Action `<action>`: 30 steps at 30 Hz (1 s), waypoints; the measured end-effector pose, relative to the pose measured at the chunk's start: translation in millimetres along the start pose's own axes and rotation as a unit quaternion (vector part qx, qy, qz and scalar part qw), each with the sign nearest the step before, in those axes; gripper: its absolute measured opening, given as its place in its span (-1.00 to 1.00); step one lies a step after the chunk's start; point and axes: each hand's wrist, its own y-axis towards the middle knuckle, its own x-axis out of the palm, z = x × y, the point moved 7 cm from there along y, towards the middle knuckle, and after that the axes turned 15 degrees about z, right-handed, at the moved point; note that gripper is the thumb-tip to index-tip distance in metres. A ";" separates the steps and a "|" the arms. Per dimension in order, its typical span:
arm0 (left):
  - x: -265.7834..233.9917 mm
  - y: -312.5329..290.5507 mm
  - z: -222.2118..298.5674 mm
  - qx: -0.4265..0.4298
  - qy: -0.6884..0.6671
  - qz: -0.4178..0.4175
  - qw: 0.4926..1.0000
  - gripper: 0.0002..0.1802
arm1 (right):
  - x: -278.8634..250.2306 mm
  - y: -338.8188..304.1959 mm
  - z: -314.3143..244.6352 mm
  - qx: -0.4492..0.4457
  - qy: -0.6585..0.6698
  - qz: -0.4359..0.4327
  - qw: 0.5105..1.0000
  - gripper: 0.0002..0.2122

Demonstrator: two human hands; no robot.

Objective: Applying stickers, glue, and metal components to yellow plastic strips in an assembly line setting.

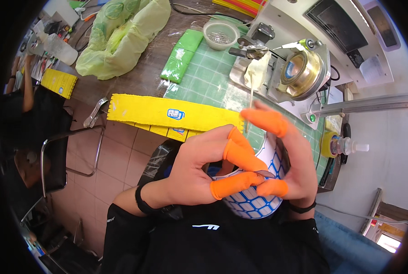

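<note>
A roll of white labels with blue outlines (252,201) stands in front of my chest, its strip curving into a ring. My left hand (199,166), orange cots on thumb and finger, pinches the roll's strip at its near face; other fingers are partly hidden behind. A small greyish piece shows at those fingertips, too small to name. On the roll's right side is my right hand (297,160). Its cot-covered thumb touches the strip beside the left fingertips, while its slightly blurred fingers stretch out apart above. Just beyond, long yellow strips (144,108) with a blue-and-white label lie at the table edge.
On the green mat (204,82) sit a green packet (182,55) and a bowl of small metal pieces (220,34). A machine with a brass-coloured disc (297,71) stands right. A pale green bag (121,39) lies far left. Another person sits left, near a metal-framed chair (96,153).
</note>
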 end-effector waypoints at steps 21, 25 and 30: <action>-7.4 -7.4 -13.9 0.029 0.086 -0.008 0.996 -0.58 | -17.8 -1.8 -3.8 -0.022 -0.100 0.099 0.990 -0.71; -10.2 -10.0 -17.6 0.001 0.078 0.038 0.996 -0.42 | -11.2 -3.0 -15.5 -0.051 -0.119 0.047 0.990 -0.77; -28.2 -7.3 -0.8 0.141 0.174 0.083 0.971 -0.34 | -0.6 -3.9 -13.1 0.009 -0.143 -0.007 0.990 -0.80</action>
